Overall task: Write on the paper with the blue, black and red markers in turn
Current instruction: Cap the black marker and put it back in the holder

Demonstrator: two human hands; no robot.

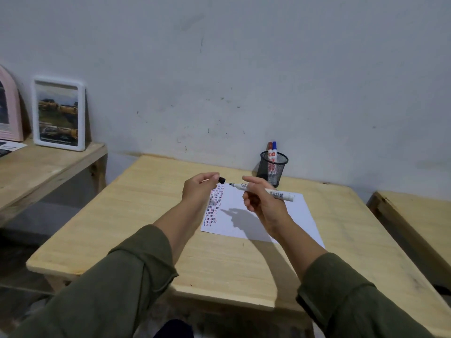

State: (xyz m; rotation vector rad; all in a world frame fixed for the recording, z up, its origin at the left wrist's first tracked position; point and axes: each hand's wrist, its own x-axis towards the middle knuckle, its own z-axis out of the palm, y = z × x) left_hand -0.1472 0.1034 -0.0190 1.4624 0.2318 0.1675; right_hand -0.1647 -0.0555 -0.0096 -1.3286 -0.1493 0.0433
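Observation:
A white sheet of paper [296,215] lies on the wooden table [146,215], with rows of short blue, black and red strokes down its left side. My right hand [258,198] holds the uncapped black marker [275,193] level above the paper, its tip pointing left. My left hand [199,189] pinches the marker's black cap [221,180], a small gap away from the tip. The red marker [270,148] and the blue marker [274,148] stand in a black mesh pen cup [273,168] at the table's far edge.
A lower wooden bench [41,167] to the left carries a white-framed picture [59,113] and a pink arched frame [9,111] leaning on the wall. Another wooden table [419,215] stands to the right, across a narrow gap. The wall is directly behind the table.

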